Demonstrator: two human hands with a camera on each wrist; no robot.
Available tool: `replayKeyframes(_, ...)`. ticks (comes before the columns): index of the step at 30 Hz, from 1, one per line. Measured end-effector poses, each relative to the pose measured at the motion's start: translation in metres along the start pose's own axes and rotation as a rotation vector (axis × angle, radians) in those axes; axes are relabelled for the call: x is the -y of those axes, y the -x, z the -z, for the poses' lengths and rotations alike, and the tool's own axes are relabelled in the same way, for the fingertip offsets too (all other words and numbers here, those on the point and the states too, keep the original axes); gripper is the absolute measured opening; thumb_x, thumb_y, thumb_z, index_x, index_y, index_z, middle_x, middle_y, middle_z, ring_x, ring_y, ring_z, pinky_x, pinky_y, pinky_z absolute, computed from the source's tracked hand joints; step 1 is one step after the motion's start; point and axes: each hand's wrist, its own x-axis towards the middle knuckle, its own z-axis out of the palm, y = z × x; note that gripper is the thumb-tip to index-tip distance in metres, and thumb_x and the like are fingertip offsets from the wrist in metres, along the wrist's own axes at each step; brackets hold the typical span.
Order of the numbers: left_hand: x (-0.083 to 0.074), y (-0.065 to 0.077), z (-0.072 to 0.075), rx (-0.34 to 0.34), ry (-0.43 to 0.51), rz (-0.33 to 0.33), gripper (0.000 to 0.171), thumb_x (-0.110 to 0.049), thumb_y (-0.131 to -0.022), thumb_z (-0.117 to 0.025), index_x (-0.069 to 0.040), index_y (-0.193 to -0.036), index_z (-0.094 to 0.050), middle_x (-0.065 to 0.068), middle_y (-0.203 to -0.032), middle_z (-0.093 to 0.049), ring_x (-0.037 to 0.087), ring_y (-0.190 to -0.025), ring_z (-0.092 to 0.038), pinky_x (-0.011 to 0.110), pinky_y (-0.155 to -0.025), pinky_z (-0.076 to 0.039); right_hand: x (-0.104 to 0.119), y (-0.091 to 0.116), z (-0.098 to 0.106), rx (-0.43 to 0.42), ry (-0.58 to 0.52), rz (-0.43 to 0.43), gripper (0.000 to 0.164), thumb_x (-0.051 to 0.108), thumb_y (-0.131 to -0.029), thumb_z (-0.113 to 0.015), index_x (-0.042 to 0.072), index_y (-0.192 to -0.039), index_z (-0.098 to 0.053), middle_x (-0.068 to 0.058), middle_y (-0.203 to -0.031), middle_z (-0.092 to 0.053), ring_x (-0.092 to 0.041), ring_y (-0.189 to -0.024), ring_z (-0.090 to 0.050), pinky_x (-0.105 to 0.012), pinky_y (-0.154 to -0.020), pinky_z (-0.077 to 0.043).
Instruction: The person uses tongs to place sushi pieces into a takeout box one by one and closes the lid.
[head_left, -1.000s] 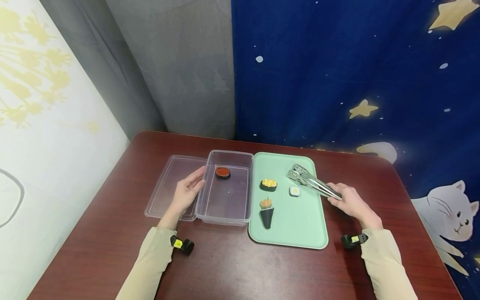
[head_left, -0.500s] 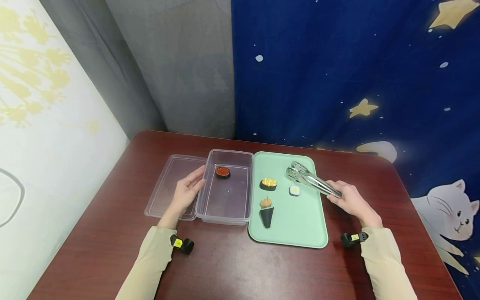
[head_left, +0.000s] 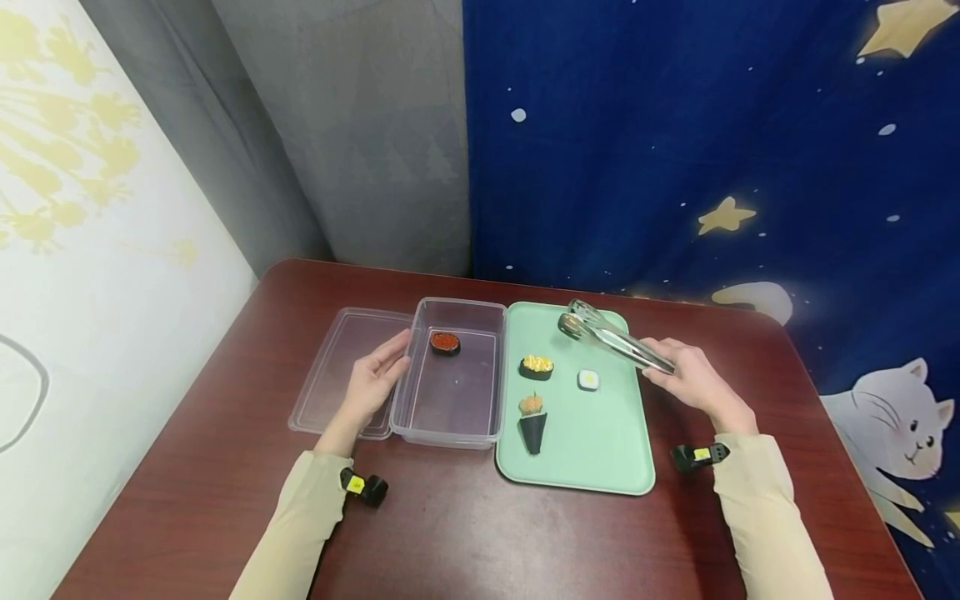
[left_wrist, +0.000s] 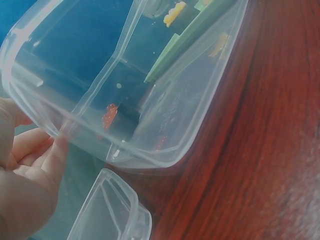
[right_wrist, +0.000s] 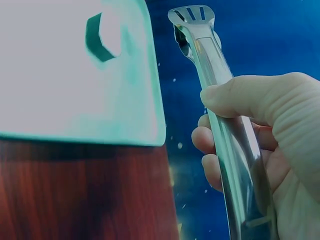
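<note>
My right hand [head_left: 697, 379] grips a pair of metal tongs [head_left: 618, 340] by the handles, thumb along the top arm in the right wrist view. The slotted tips are a little apart, over the far part of the pale green tray [head_left: 600, 454]. On that tray lie a corn-topped sushi piece [head_left: 536, 367], a small white rice roll [head_left: 588, 380] and a black cone-shaped hand roll [head_left: 533, 432]. With its fingers nearly straight, my left hand [head_left: 372, 382] touches the left wall of a clear plastic box [head_left: 450, 438]. Inside the box sits a red roe sushi piece [head_left: 445, 342].
A clear lid [head_left: 327, 390] lies flat left of the box, partly under my left forearm and hand. Box and tray stand side by side on the dark red table [head_left: 450, 533]. Behind the table hangs a blue curtain [head_left: 637, 150] with stars.
My right hand has lifted the tongs and moved them left and away from me, toward the tray's far edge. The left hand, box and sushi pieces have stayed put.
</note>
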Motion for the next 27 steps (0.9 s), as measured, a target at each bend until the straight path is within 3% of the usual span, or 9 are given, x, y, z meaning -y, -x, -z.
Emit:
replayKeyframes(5,-0.007,0.001,-0.001,0.009,-0.004,-0.005,0.04,0.013,-0.089,-0.052,0.018,-0.128,-0.043,0.028,-0.139,-0.039,0.04,-0.126,-0.039,0.016,-0.097,-0.042,0.008,-0.012,0.001,0.01,-0.024,0.021,0.044,-0.002,-0.076,-0.072,-0.006,-0.118,-0.06,-0.014,-0.094,-0.063,-0.021,-0.075,-0.054,-0.037,-0.062,-0.047)
replayKeyframes(10,0.006,-0.003,0.002,0.003,0.012,0.001,0.041,0.012,-0.089,-0.054,0.013,-0.129,-0.046,0.023,-0.14,-0.041,0.034,-0.127,-0.041,0.016,-0.098,-0.042,0.018,-0.026,0.001,0.028,-0.03,0.057,0.046,-0.002,-0.078,-0.071,-0.011,-0.12,-0.056,-0.019,-0.099,-0.063,-0.025,-0.079,-0.056,-0.039,-0.065,-0.048)
replayKeyframes(16,0.011,-0.005,0.002,0.003,-0.001,-0.022,0.041,0.01,-0.089,-0.054,0.013,-0.129,-0.047,0.022,-0.139,-0.043,0.034,-0.127,-0.043,0.018,-0.097,-0.043,0.035,-0.047,-0.002,0.059,-0.052,0.102,0.046,-0.001,-0.08,-0.07,-0.009,-0.123,-0.055,-0.02,-0.102,-0.062,-0.022,-0.074,-0.052,-0.033,-0.059,-0.045)
replayKeyframes(22,0.011,-0.004,0.003,0.005,0.009,-0.024,0.041,0.011,-0.089,-0.054,0.013,-0.129,-0.047,0.023,-0.139,-0.043,0.035,-0.127,-0.042,0.017,-0.096,-0.043,0.05,-0.066,-0.007,0.123,-0.074,0.123,0.048,0.0,-0.081,-0.069,-0.012,-0.124,-0.053,-0.028,-0.119,-0.057,-0.038,-0.105,-0.056,-0.05,-0.082,-0.051)
replayKeyframes(27,0.011,-0.003,0.001,-0.007,0.016,-0.019,0.041,0.011,-0.088,-0.054,0.014,-0.128,-0.046,0.024,-0.139,-0.043,0.035,-0.126,-0.042,0.017,-0.096,-0.044,0.061,-0.079,-0.012,0.199,-0.077,0.152,0.048,0.002,-0.084,-0.067,-0.011,-0.127,-0.051,-0.028,-0.123,-0.055,-0.037,-0.105,-0.056,-0.05,-0.085,-0.051)
